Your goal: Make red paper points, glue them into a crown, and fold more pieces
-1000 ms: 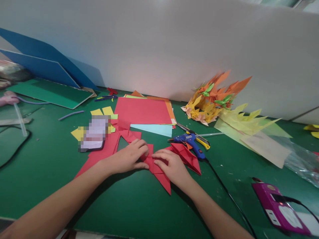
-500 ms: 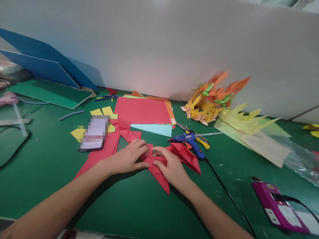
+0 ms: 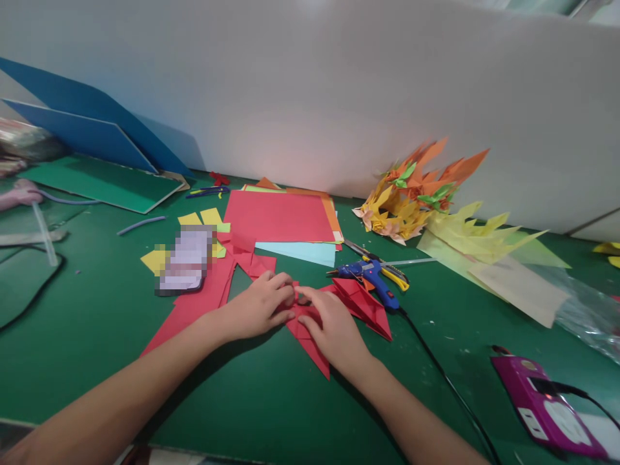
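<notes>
Bringing our left hand (image 3: pixel 261 307) closer to our right hand (image 3: pixel 336 323), we've narrowed the gap since a second ago; our right index has lifted off its thumb. Our folded red paper (image 3: pixel 312 349) lies left and nearside of the glue gun (image 3: pixel 372 276), long axis slanting, tip towards us, slightly right. Left fingers curl, pinch unclear; right thumb and index arch apart.

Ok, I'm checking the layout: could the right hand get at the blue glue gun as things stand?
Probably yes: the blue glue gun lies close beyond the right hand, its handle uncovered, though folded red paper lies between.
</notes>
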`<move>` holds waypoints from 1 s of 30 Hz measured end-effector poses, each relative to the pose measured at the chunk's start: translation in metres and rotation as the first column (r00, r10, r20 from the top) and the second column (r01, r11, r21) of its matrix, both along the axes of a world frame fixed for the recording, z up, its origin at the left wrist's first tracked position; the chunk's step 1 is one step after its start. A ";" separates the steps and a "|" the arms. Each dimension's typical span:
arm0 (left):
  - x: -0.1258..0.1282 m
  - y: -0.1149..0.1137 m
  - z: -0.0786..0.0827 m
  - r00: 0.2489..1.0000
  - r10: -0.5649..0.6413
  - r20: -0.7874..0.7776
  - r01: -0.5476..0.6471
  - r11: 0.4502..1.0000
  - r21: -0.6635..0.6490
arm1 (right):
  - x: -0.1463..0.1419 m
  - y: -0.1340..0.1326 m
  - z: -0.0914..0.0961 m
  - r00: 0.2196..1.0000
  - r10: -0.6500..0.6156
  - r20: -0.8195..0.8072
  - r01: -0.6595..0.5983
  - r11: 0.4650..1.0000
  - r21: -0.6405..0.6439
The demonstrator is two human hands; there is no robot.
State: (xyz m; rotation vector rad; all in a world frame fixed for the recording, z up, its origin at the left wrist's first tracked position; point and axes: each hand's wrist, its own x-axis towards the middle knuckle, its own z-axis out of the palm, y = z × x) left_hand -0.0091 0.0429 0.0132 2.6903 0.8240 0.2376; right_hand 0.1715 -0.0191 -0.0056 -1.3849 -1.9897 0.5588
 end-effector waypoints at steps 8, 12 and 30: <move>-0.001 0.001 -0.001 0.998 -0.006 0.060 0.012 0.996 -0.093 | 0.021 0.001 0.021 0.990 -0.088 0.106 0.030 0.891 0.452; -0.004 0.002 0.004 0.997 -0.036 0.064 0.045 0.987 -0.152 | 0.075 0.011 0.034 0.839 -0.544 0.037 0.475 0.763 0.438; -0.006 0.003 0.001 0.992 -0.029 0.122 0.047 0.989 -0.143 | 0.102 0.016 0.020 0.819 -0.562 -0.116 0.534 0.820 -0.208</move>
